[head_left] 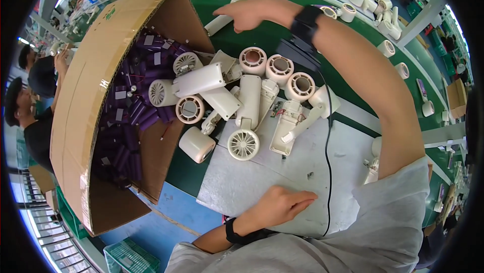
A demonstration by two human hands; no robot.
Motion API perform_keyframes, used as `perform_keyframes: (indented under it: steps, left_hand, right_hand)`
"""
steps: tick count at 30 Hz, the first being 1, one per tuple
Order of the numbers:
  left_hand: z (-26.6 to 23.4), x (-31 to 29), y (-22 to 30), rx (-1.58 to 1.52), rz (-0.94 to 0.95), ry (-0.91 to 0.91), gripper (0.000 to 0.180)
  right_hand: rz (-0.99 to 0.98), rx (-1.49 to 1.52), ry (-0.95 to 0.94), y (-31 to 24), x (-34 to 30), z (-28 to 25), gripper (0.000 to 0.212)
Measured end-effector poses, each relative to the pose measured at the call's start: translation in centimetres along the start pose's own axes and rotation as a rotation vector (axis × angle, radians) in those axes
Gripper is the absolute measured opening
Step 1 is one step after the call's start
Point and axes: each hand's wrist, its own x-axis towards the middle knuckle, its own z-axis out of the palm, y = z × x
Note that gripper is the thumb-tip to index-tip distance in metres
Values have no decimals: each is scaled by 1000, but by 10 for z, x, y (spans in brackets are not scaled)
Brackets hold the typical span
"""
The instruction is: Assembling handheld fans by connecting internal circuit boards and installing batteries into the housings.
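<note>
My right hand reaches over the far side of the green belt. Its index finger is stretched out beside a white handheld fan, partly hidden by the hand; no grip on it shows. Close to my body, my left hand is held low over the grey board, fingers extended and nothing visible in them. Beyond it lies a pile of white fan parts: a round grille head, an opened handle shell, a slim handle and several ring-shaped heads.
A large cardboard box lies on its side at left, holding many purple cylindrical cells. A black device with a cable hangs by my right wrist. A green basket stands lower left. Other people work at far left.
</note>
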Motion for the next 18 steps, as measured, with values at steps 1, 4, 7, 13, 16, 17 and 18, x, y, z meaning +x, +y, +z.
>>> perform_keyframes:
  steps: [1,4,7,13,16,17,18]
  left_hand:
    - [-3,-4,-2,17,-30,18,17]
    - [-1,0,0,13,-1,11,17]
    - [0,1,0,-32,-9,13,16]
    - [-1,-1,3,-27,1,18,16]
    - [1,-1,2,-83,-7,38,13]
    - [1,-2,1,-93,-12,41,13]
    - [0,1,0,-84,3,36,13]
  right_hand:
    - [-13,72,-54,-9,23,5,65]
    - [-27,96,-66,17,58,20,68]
    - [-111,20,-9,27,74,33,69]
    - [-152,-208,-72,36,49,34,59]
    - [-175,-189,29,50,22,29,53]
    - [-209,-193,124,52,8,24,51]
    - [-238,-196,219,55,-7,17,48]
